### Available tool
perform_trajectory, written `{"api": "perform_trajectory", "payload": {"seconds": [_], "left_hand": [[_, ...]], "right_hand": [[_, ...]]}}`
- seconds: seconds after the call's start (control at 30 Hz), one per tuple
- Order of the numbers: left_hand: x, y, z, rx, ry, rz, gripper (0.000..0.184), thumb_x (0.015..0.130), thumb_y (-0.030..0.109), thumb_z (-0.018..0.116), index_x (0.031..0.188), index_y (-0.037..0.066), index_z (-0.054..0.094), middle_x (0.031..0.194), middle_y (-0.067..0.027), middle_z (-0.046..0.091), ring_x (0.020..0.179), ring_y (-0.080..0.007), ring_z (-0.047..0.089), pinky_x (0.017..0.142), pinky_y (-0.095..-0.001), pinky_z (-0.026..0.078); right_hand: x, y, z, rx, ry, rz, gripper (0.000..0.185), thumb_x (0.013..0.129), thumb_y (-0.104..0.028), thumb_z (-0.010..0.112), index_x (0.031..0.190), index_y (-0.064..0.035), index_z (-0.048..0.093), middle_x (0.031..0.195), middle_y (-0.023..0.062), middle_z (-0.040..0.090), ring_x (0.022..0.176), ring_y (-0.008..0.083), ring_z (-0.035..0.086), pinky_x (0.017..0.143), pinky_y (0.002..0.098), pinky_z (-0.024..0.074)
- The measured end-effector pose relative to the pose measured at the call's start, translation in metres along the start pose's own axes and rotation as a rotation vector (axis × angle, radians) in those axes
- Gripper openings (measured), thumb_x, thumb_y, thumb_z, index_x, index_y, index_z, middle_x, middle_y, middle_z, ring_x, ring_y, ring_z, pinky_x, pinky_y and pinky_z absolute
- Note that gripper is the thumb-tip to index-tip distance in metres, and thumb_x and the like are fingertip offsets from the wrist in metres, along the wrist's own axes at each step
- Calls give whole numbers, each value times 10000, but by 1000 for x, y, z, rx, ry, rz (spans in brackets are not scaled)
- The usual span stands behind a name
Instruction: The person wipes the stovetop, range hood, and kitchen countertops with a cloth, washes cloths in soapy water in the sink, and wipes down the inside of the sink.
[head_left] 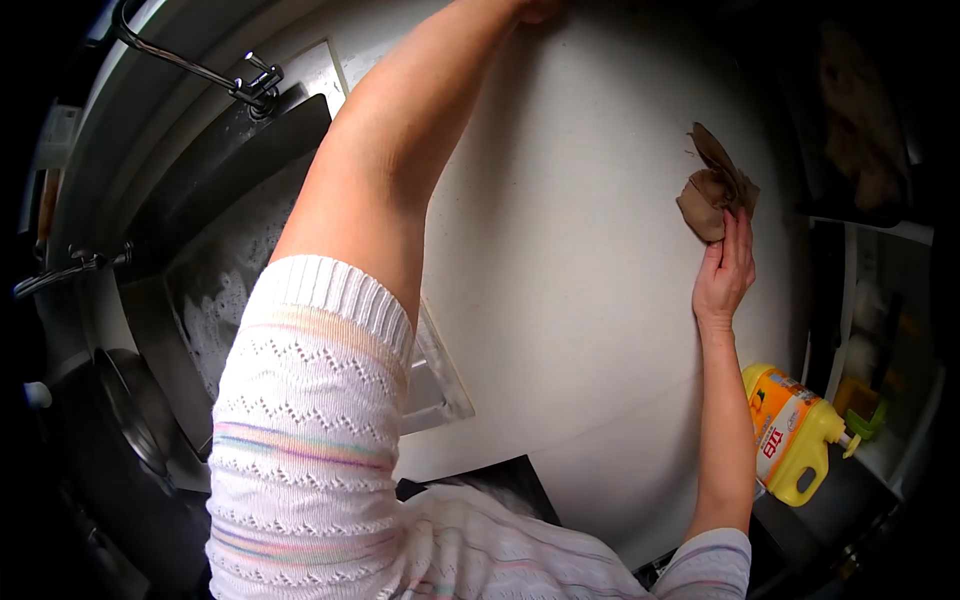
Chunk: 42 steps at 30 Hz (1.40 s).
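My right hand is closed on a crumpled brown cloth, which rests against the white countertop. The fingers press into the lower edge of the cloth, and its folded end sticks up beyond them. My left arm reaches across to the top of the view. Only a small part of my left hand shows at the dark upper edge, so its fingers and anything in them are hidden.
A sink with suds lies on the left, with a metal faucet at its far corner. A yellow detergent bottle is close to my right forearm. Dark shelving with brown fabric stands at the right.
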<state>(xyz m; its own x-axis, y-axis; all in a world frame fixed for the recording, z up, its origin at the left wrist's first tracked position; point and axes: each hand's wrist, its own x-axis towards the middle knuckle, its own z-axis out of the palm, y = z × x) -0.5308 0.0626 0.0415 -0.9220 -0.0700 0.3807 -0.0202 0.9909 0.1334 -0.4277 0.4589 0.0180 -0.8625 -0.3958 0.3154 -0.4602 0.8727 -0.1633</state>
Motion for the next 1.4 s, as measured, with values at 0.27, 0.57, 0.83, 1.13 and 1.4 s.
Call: {"api": "perform_trajectory", "payload": {"seconds": [0.27, 0.57, 0.83, 1.13, 1.4], "left_hand": [[-114, -87, -51, 295, -167, -345, 439, 884, 357, 388, 1146, 26, 507, 1145, -164, 545, 1076, -341, 487, 883, -437, 408], [-251, 48, -151, -113, 105, -288, 266, 898, 257, 482, 958, 21, 591, 916, -131, 555, 821, -309, 519, 699, -397, 441], [-209, 187, -70, -278, -389, 287, 531, 940, 404, 286, 1352, 76, 354, 1461, -87, 225, 1367, -284, 119, 1090, -527, 89], [-113, -10, -31, 60, -124, -359, 523, 915, 376, 305, 1338, 71, 341, 1431, -88, 280, 1343, -276, 191, 1046, -570, 147], [-240, -12, -63, 0, -34, -580, 547, 912, 320, 396, 1341, -7, 307, 1442, -169, 224, 1337, -343, 189, 1065, -486, 195]], "right_hand": [[-2, 3, 1, -39, 6, 18, 402, 905, -195, 405, 1303, -142, 425, 1401, 63, 355, 1291, 255, 317, 1017, 465, 227], [-3, -5, -2, -144, -17, 83, 397, 890, -195, 425, 1286, -158, 421, 1398, 42, 355, 1285, 253, 319, 1001, 486, 255], [-5, -5, -3, -121, -4, 49, 411, 876, -166, 438, 1286, -151, 423, 1403, 43, 344, 1292, 251, 312, 1003, 488, 253], [-4, -2, -1, -120, -19, 52, 412, 899, -183, 408, 1309, -143, 407, 1409, 59, 339, 1299, 256, 301, 1021, 479, 230], [-3, -7, -4, -157, -80, 133, 413, 906, -224, 388, 1311, -148, 392, 1418, 34, 320, 1306, 249, 273, 1040, 486, 204]]}}
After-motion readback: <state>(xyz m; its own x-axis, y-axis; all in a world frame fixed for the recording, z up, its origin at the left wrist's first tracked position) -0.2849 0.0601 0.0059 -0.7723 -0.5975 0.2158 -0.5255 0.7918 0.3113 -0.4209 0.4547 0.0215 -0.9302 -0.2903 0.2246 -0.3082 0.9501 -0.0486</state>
